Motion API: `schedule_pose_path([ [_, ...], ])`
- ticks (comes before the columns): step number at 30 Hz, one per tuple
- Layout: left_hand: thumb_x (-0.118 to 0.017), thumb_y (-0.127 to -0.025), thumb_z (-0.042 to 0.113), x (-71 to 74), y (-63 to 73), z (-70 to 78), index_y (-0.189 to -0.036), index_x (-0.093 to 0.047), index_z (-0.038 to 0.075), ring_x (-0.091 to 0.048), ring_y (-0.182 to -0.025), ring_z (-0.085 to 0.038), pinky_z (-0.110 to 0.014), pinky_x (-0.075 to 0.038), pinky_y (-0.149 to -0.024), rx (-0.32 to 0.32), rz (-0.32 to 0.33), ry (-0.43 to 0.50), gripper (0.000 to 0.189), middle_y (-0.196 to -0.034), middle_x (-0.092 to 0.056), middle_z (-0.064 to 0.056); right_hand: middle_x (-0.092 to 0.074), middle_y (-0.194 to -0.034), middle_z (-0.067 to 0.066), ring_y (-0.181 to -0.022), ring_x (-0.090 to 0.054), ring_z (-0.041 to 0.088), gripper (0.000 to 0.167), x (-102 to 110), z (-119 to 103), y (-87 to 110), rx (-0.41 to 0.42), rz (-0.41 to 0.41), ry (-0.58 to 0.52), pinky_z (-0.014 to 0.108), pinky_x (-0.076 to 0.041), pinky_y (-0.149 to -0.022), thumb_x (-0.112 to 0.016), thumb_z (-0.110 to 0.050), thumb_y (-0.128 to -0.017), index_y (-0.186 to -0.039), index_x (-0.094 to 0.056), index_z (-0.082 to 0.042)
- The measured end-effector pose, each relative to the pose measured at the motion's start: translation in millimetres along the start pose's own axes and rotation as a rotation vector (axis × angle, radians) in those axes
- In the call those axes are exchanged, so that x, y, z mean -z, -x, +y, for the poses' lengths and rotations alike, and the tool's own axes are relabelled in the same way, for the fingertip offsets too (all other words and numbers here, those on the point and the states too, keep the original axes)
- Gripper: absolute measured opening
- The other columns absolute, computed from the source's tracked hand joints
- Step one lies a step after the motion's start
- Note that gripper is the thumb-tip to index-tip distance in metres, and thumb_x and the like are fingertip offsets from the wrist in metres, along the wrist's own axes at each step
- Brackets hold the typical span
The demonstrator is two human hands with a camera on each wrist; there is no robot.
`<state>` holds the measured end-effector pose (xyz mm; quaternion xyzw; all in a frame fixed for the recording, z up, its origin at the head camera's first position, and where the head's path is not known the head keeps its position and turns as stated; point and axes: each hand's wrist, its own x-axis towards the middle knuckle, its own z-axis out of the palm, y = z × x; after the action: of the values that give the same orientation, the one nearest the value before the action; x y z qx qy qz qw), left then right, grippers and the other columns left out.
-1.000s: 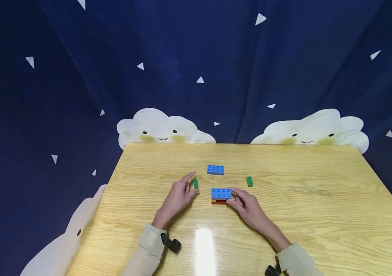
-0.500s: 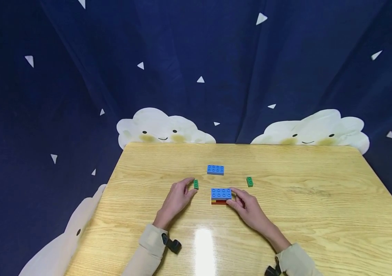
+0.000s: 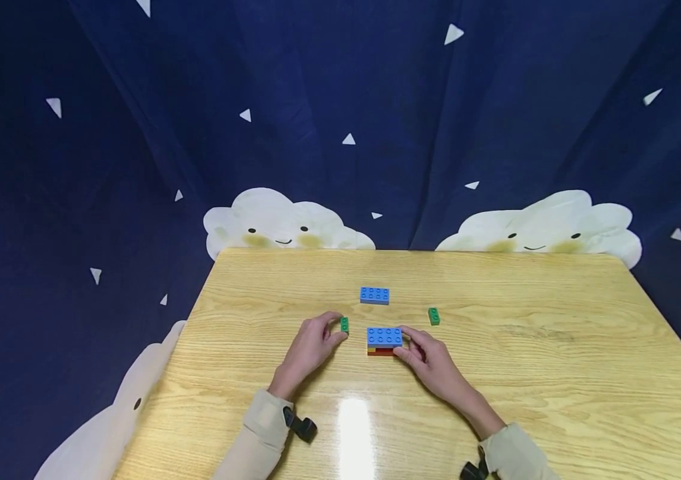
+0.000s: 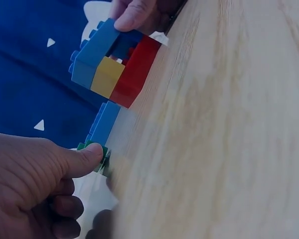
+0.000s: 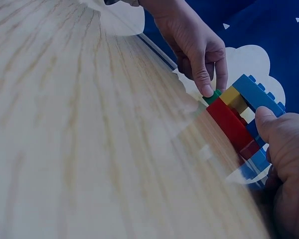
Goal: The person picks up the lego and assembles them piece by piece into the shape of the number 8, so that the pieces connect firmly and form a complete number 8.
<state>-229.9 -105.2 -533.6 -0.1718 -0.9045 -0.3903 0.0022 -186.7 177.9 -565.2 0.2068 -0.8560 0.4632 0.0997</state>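
Left grip (image 3: 309, 345) pinched a green brick (image 3: 344, 325) while right grip (image 3: 435, 365) held a block stack (image 3: 384, 337)

The left grip had the green brick by its two ends, index finger at the far end and thumb at the near one, with other fingers folded in. Whether that brick touched the counter (image 3: 556, 373) could not be told. The right grip was closed on the block stack's right end, thumb against the near side and a fingertip at the far corner.

The block stack stood upright between the two grips, to the right of the left grip and near the pinched brick, with a gap separating them. Its bottom was a red layer (image 4: 138, 72). On this sat a yellow brick (image 4: 107, 77) at the end nearer the left grip and an inner blue brick (image 5: 253, 130) at the right grip's end, with an opening between. An upper blue brick (image 4: 95, 55) spanned both, studs up.

A loose blue brick (image 3: 374, 295) lay ahead of both grips, beyond the block stack. A second green brick (image 3: 434, 316) lay just ahead of the right grip, apart from it.

Behind each grip came a pale sleeve (image 3: 253, 433) and a black wrist device (image 3: 300, 425). Nearer the person than the grips, glare (image 3: 356, 437) lit the wood grain. Well beyond them hung a dark blue curtain (image 3: 292, 73) with white triangles (image 3: 452, 34) and clouds (image 3: 283, 217).
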Motion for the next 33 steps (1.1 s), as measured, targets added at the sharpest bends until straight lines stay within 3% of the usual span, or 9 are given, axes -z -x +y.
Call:
schedule_pose_path([
  [8,-0.077,-0.097,0.019,-0.8,-1.1,5.9,-0.13,-0.07,0.006,-0.036,-0.052,-0.003,-0.022,-0.031,-0.051,-0.027,-0.007,0.001,0.036,-0.06,-0.043,0.008,-0.043,-0.071,-0.011,-0.063,-0.036,0.001,0.046,-1,1,0.0,-0.015,0.011,0.022,0.024,-0.039,-0.063,-0.073,-0.016,-0.099,-0.139,-0.063,0.004],
  [19,-0.076,-0.098,0.021,4.2,-0.1,25.1,-0.133,-0.067,0.002,-0.034,-0.051,-0.003,-0.022,-0.035,-0.052,-0.079,-0.016,0.015,0.041,-0.059,-0.042,0.009,-0.041,-0.069,-0.011,-0.062,-0.036,0.002,0.047,-2,1,-1.1,-0.021,0.021,0.036,0.024,-0.038,-0.062,-0.073,-0.017,-0.099,-0.14,-0.062,0.005],
  [33,-0.075,-0.099,0.028,12.6,5.1,48.6,-0.133,-0.068,0.01,-0.037,-0.052,-0.003,-0.021,-0.034,-0.051,-0.083,-0.04,0.061,0.04,-0.062,-0.044,0.009,-0.042,-0.07,-0.011,-0.063,-0.037,0.003,0.047,1,-3,-0.5,-0.025,0.016,0.046,0.023,-0.036,-0.06,-0.072,-0.016,-0.1,-0.14,-0.061,0.005],
])
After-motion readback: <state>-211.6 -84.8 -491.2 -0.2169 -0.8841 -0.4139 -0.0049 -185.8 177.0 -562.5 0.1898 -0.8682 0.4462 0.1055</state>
